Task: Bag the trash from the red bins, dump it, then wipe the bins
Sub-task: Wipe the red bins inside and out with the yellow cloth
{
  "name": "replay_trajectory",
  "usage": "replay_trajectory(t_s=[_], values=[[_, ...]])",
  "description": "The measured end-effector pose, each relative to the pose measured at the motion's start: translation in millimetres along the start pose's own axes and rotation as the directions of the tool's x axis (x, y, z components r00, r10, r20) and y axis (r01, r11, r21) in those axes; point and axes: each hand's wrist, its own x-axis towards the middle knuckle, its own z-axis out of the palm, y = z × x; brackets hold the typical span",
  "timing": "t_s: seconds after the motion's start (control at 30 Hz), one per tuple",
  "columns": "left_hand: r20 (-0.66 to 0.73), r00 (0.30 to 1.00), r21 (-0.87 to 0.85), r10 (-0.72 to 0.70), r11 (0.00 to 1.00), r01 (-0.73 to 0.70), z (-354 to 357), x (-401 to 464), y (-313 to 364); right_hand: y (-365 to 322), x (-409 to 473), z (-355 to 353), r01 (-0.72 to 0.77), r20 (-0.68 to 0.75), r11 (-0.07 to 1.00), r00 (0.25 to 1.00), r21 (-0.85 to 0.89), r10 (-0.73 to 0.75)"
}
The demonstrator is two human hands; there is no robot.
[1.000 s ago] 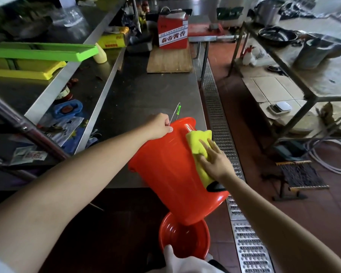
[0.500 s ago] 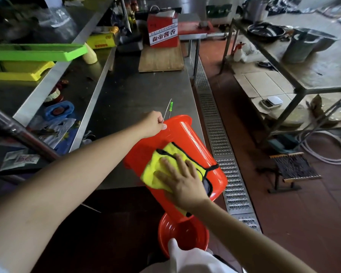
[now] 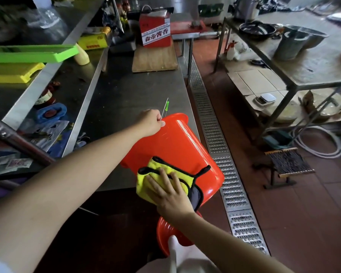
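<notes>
Red plastic bin (image 3: 177,146) is held tipped over the near end of a steel counter (image 3: 126,91), its long axis slanting from the rim, up and away, down to the base nearest the camera. Left hand (image 3: 151,123) pinches the rim, fingers curled. Right hand (image 3: 170,194), fingers straight and spread, presses a yellow cloth (image 3: 146,186) on the outer wall near the base. Wiping looks underway; next probably calls for turning the bin to reach unwiped sides. 1 more red bin (image 3: 163,237) sits below.

bin (image 3: 177,142): glossy smooth plastic | cloth (image 3: 146,186): soft, perhaps microfibre | counter (image 3: 126,91): dull metal | board (image 3: 154,59): wood
</notes>
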Motion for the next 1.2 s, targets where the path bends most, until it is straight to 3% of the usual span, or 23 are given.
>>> replay_trajectory(t_s=[0.1, 0.2, 0.3, 0.37, 0.43, 0.5, 0.63, 1.0, 1.1, 1.2], values=[[-0.023, 0.999, 0.022, 0.023, 0.999, -0.023, 1.7, 0.7, -2.7, 27.4, -3.6, -2.8, 0.020, -0.038, 0.994, 0.999, 0.105, -0.016], [-0.033, 0.999, 0.019, 0.029, 0.999, -0.028, 4.7, 3.1, -2.6, 85.7, -19.5, -10.1, -0.194, -0.047, 0.928, 0.974, 0.320, 0.220], [-0.029, 0.999, 0.008, 0.016, 1.000, -0.016, 6.4, 2.9, -3.3, 145.9, -40.5, -9.1, -0.463, 0.123, 0.669, 0.863, 0.581, 0.491], [-0.023, 1.000, -0.004, 0.001, 1.000, -0.001, 7.8, 3.3, -3.6, 159.9, -49.3, -4.1, -0.518, 0.223, 0.490, 0.812, 0.701, 0.539], [-0.003, 1.000, -0.020, -0.015, 1.000, 0.015, 7.8, 5.9, -1.3, 148.1, -55.9, -1.0, -0.510, 0.176, 0.548, 0.818, 0.663, 0.548], [0.020, 1.000, -0.023, -0.024, 0.999, 0.024, 7.1, 10.4, 2.2, 116.2, -64.5, 0.4, -0.463, 0.036, 0.735, 0.856, 0.495, 0.515], [0.053, 0.998, -0.015, -0.034, 0.999, 0.035, 3.5, 17.8, 10.1, 45.6, -73.7, 4.6, -0.253, -0.116, 0.930, 0.949, 0.266, 0.292], [0.320, 0.946, -0.234, -0.041, 0.965, 0.121, -15.9, 36.3, 1.9, 25.2, 70.8, -28.6, -0.299, -0.029, 0.941, 0.951, 0.158, 0.307], [0.275, 0.961, -0.193, -0.021, 0.978, 0.077, -12.3, 39.1, -1.5, 26.8, 95.5, -32.6, -0.334, -0.012, 0.926, 0.940, 0.178, 0.341], [0.246, 0.969, -0.156, 0.002, 0.987, 0.038, -7.5, 40.1, -8.6, 32.0, 71.1, -27.8, -0.280, -0.043, 0.941, 0.955, 0.192, 0.293]])
